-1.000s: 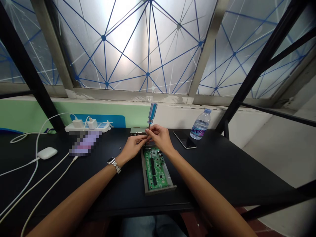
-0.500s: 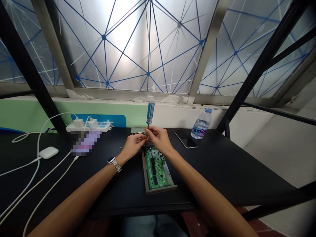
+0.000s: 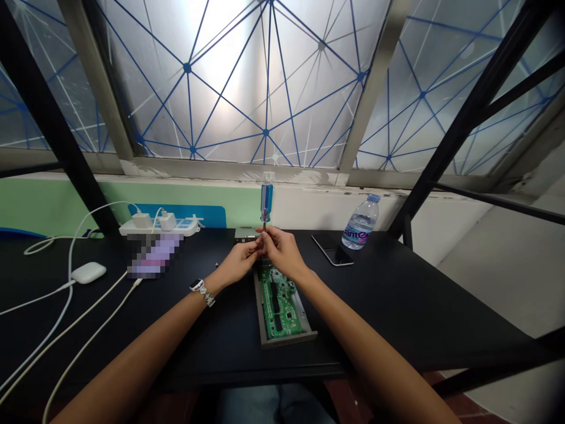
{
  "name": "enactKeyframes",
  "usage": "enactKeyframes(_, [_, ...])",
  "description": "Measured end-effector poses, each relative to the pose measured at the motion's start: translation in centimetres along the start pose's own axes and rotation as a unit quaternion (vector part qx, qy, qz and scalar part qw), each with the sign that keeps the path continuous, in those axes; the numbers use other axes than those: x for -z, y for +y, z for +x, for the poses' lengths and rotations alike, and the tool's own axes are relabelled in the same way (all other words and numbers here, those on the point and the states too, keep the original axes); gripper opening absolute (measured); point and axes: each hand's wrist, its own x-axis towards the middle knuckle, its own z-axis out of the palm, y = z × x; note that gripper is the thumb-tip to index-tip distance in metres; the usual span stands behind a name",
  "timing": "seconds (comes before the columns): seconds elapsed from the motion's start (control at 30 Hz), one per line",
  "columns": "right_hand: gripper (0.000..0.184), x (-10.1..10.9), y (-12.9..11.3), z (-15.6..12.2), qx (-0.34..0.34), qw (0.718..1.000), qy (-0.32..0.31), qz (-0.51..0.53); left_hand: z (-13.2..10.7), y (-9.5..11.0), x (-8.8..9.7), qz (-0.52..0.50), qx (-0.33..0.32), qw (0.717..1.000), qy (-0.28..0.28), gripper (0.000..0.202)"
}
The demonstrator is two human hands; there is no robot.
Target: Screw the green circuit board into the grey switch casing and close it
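Observation:
A screwdriver [image 3: 266,202] with a clear and blue handle stands upright, handle up, over the far end of an opened metal case. My right hand [image 3: 282,250] is closed, its fingertips pinching the metal shaft just below the handle. Just below and to the left, my left hand [image 3: 238,259] is closed too, thumb and fingers pressed together against the lower shaft. The tip, and anything small between the fingertips, is hidden. Inside the case [image 3: 289,339] lies a green circuit board [image 3: 282,300] with black chips. A metal cover piece [image 3: 245,233] lies behind my hands, partly covered.
A dark phone [image 3: 333,250] and a water bottle [image 3: 361,224] stand to the right. On the left are a white power strip [image 3: 189,227], a pixelated purple item [image 3: 154,257], a white charging case [image 3: 89,272] and loose cables. Small screws [image 3: 216,264] lie left of my hands.
The screwdriver handle has turned about its axis and leans slightly less to the right. My right fingers have shifted slightly around the shaft. The case has stayed in place.

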Motion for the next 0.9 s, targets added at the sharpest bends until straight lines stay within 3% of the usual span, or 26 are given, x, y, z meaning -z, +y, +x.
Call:
enactKeyframes(0.47, [0.022,0.19,-0.40,0.10,-0.031,0.999,0.030,0.021,-0.04,0.46,-0.26,0.004,0.012,0.998,0.062,0.036])
enactKeyframes(0.9, [0.018,0.07,-0.34,0.05,-0.016,1.000,0.010,0.022,0.05,-0.28,-0.23,-0.005,-0.014,1.000,-0.008,0.042])
